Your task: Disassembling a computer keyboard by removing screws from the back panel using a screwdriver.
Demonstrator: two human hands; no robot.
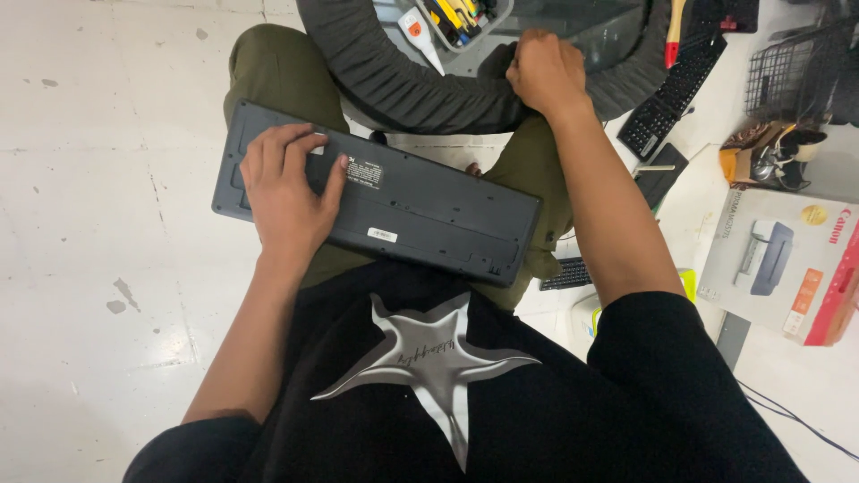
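Keyboard (429, 210), underside up, lies across the person's lap. Left hand (286, 183) rests open and flat on its nine o'clock end. At one o'clock, right hand (546, 72) is fisted at the tray (403, 89) rim; its grip is unclear.

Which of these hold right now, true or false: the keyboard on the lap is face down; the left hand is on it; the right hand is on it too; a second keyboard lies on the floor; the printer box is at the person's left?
1. The keyboard on the lap lies face down. True: its underside with labels faces up.
2. The left hand rests flat on it. True.
3. The right hand is on it too. False: it is closed at the rim of the round tray ahead.
4. A second keyboard lies on the floor. True.
5. The printer box is at the person's left. False: it is at the right.
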